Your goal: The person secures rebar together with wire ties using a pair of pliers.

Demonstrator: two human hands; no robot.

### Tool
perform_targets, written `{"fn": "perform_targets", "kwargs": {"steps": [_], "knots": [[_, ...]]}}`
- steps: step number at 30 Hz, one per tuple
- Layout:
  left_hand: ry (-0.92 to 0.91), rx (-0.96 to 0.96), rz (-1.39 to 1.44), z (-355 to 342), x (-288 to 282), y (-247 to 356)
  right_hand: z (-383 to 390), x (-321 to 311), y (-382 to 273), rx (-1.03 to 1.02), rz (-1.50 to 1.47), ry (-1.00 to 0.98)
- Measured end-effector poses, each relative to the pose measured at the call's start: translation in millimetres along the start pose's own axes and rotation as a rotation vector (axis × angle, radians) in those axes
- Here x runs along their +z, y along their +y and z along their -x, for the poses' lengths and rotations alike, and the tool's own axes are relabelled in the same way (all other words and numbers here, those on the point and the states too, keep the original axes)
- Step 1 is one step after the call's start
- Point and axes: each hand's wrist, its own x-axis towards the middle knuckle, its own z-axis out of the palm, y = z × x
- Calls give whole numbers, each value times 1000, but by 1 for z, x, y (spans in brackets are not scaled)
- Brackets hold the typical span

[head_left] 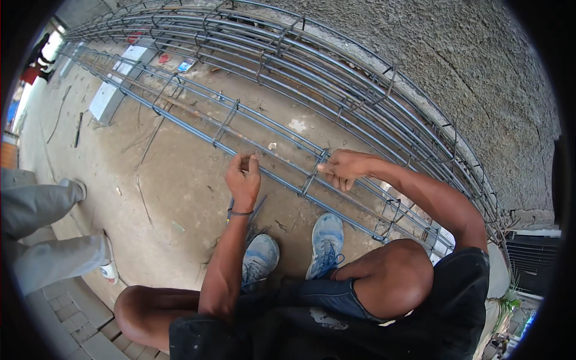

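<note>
A long cage of steel reinforcing bars (198, 133) tied with square stirrups runs in front of me, from the far left to the near right. My left hand (244, 183), a dark band on its wrist, is at the near bar with its fingers bent and drawn together. Whatever lies between those fingers is too small to make out. Over the cage's far side, my right hand (347, 168) is curled, thumb and forefinger at a stirrup (309, 180) where it meets the bars. I cannot make out what they pinch.
More rebar cages (288, 51) are stacked beyond, along a rough wall (468, 66). A pale block (108, 99) supports the cage's left part. Wire scraps (255, 228) lie by my shoes. At the left, another person's legs in grey trousers (57, 258) are close by.
</note>
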Motion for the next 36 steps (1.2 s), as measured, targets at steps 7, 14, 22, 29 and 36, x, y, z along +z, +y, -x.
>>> {"fn": "perform_targets", "kwargs": {"steps": [7,14,22,29,36], "knots": [[-830,41,-945,57,-73,-64,38,-9,14,-544,886,398],[-581,-82,-792,69,-80,-73,58,8,7,-685,559,373],[53,-456,226,18,-112,70,52,32,-33,-1068,529,554],[-292,-866,791,20,-54,151,39,44,-61,-1478,952,960],[-1155,-582,441,8,-16,135,72,14,-5,-1059,616,436]]}}
